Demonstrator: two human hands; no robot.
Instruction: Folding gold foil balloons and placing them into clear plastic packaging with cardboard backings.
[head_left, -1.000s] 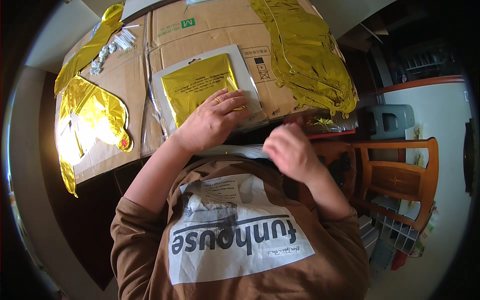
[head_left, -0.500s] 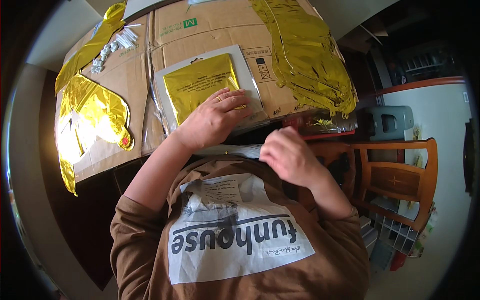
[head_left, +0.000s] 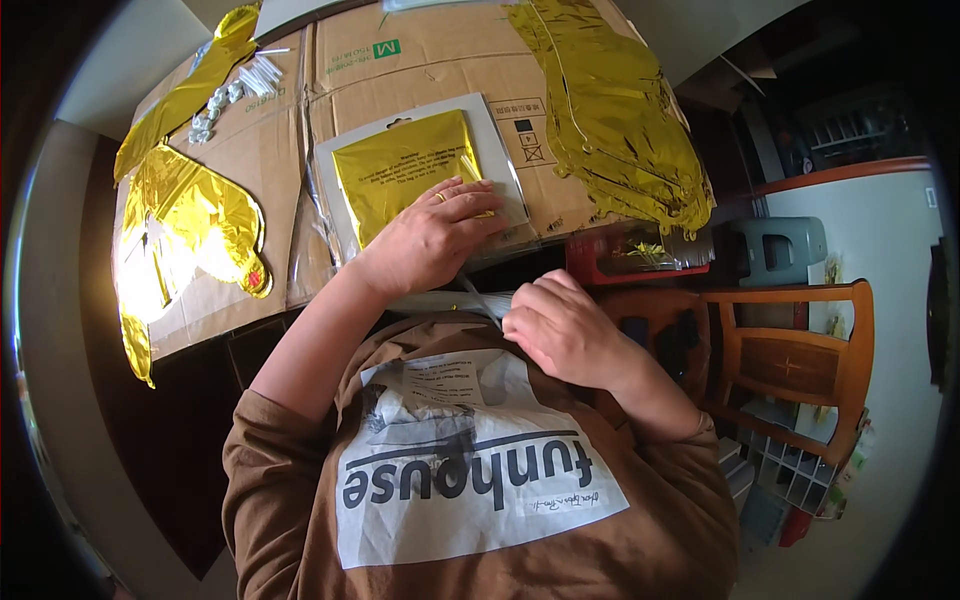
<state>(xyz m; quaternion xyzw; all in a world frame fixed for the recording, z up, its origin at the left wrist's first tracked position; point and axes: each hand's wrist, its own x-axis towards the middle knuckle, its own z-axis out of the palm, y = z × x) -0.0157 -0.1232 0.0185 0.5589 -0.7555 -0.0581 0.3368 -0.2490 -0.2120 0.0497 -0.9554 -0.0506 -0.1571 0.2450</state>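
Observation:
A folded gold foil balloon (head_left: pixel 405 160) lies with a grey-white card (head_left: pixel 497 130) in a clear flat bag on the cardboard. My left hand (head_left: pixel 432 235) rests across the lower part of this package, fingers stretched out and lying flat on it. In front of my chest, by the near edge of the cardboard, my right hand (head_left: pixel 560 325) is closed in a pinch. A narrow, pale see-through strip (head_left: pixel 482 298) runs from below my left hand to the right fingertips. Where the strip begins is hidden behind my left hand.
Flat cardboard (head_left: pixel 420 75) covers the table. Gold foil balloons lie at the right (head_left: pixel 620 120) and left (head_left: pixel 205 215). White sticks (head_left: pixel 262 75) and small silvery pieces (head_left: pixel 208 115) sit far left. A wooden chair (head_left: pixel 790 360) and grey-green stool (head_left: pixel 785 248) stand at the right.
My right hand has moved slightly left and down, and the pale strip now shows stretched out to its fingers. My left hand has stayed on the package.

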